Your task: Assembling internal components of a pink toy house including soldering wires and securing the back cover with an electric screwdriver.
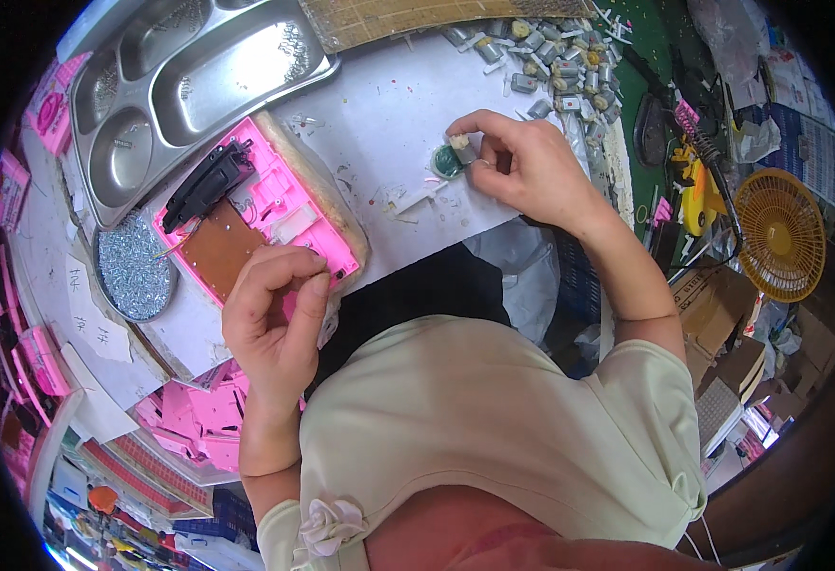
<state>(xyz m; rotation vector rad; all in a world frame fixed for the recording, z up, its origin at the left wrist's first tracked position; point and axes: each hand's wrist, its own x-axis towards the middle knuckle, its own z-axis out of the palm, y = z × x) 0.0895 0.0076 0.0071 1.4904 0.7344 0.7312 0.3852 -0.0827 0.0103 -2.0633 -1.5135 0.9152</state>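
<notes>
Right hand (524,169), thumb and index finger closed in a pinch on a small grey metal cylinder with a cream-coloured end (467,154), which is held at the edge of a small round dish of dark green material (445,164); contact between cylinder and dish cannot be told; left hand (279,309), fingers curled, thumb tip and index fingertip close together at the near edge of a bright pink plastic housing (327,238); whether the pinch contains anything cannot be told; the housing lies tilted on a tan, fuzzy-edged pad (315,176) and bears a long black plastic part (210,186) and a brown rectangular panel (222,243); between housing and dish, a slim white plastic piece (417,198) on the white work surface (379,105); beyond the right hand, a heap of similar grey cylinders (570,71); left of the housing, a round container of silvery screws (135,266); behind it, a shiny steel compartment tray (237,100); at far right, a round amber fan (779,233)
</notes>
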